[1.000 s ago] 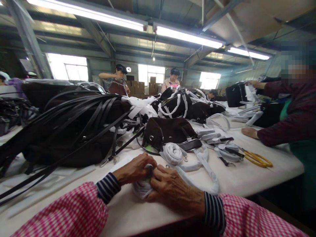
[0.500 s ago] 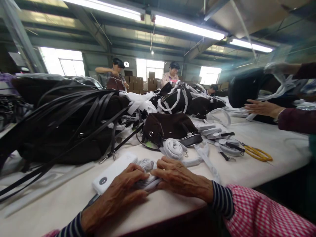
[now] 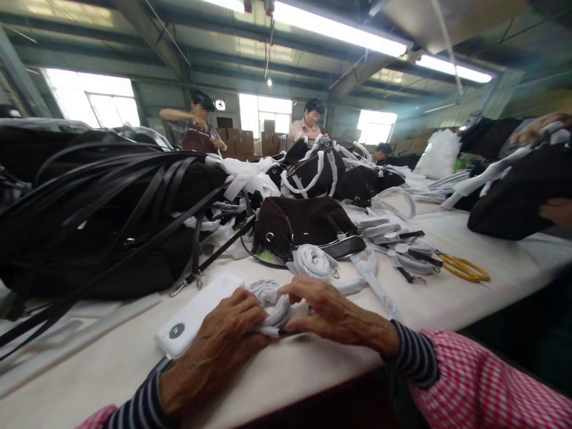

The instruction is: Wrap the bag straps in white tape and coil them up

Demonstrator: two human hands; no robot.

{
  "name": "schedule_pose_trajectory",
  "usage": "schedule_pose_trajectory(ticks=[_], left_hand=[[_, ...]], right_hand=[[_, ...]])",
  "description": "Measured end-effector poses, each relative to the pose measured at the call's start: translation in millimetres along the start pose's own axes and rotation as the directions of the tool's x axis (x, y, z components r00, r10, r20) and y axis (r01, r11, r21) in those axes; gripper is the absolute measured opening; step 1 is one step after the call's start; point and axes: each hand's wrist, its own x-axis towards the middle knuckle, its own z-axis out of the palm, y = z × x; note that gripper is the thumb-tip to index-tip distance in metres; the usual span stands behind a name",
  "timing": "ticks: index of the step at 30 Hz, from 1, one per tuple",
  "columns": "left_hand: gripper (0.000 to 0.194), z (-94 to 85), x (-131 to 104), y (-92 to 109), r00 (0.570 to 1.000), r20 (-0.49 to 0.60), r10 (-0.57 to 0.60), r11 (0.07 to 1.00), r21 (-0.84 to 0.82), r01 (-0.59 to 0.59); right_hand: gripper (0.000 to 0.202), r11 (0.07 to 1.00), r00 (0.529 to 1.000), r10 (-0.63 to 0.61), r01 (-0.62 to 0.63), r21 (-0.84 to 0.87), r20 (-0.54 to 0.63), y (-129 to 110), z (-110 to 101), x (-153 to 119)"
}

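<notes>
- The strap pile (image 3: 111,202) of dark bags fills the far left of the surface (image 3: 447,310); its left end is cut off by the frame edge.
- A white device (image 3: 194,314) lies near left, just beside the left hand. A second ago it did not show at all; the arms have since swung left and uncovered it.
- The left hand (image 3: 227,339) lies with fingers curled over the near end of the wrapped strap (image 3: 272,307), pressing it to the surface. A second ago this hand sat higher, bunched with the other on top of the bundle.
- The wrapped strap lies near centre, between both hands, flatter and more drawn out than a second ago, so the wrapping looks to be in its smoothing stage.
- The right hand (image 3: 333,310) pinches the strap's far end with its fingertips; its grip is clenched on the white wrap.
- What the wrap holds is hidden, and the left palm covers its near end.
- A brown bag (image 3: 304,226) sits far of the hands, a wrapped roll (image 3: 313,262) touching it.
- Yellow scissors (image 3: 462,269) lie to the right.
- A co-worker's hand (image 3: 556,210) on a dark bag (image 3: 513,196) at far right is cut off and blurred.
</notes>
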Motion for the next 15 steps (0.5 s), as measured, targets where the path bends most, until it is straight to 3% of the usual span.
schedule_pose_trajectory(ticks=[3,6,11,15], left_hand=[[0.017,-0.4,3,0,0.998,0.057,-0.031,0.999,-0.037,0.033],[0.017,-4.0,5,4,0.996,0.057,-0.066,0.998,-0.018,0.067],[0.026,1.2,-3,4,0.995,-0.091,0.032,0.999,0.031,-0.029],[0.023,15.2,-7,-24,0.969,-0.208,0.136,0.984,0.145,-0.107]], right_hand=[[0.032,0.976,0.963,0.186,-0.158,0.151,-0.194,6,-26,-9],[0.020,0.969,0.951,0.213,-0.176,0.173,-0.225,0,-32,-12],[0.034,0.998,1.000,-0.005,0.004,-0.062,-0.023,-22,7,-9],[0.030,0.973,1.000,0.027,-0.027,-0.229,-0.004,-19,36,-4]])
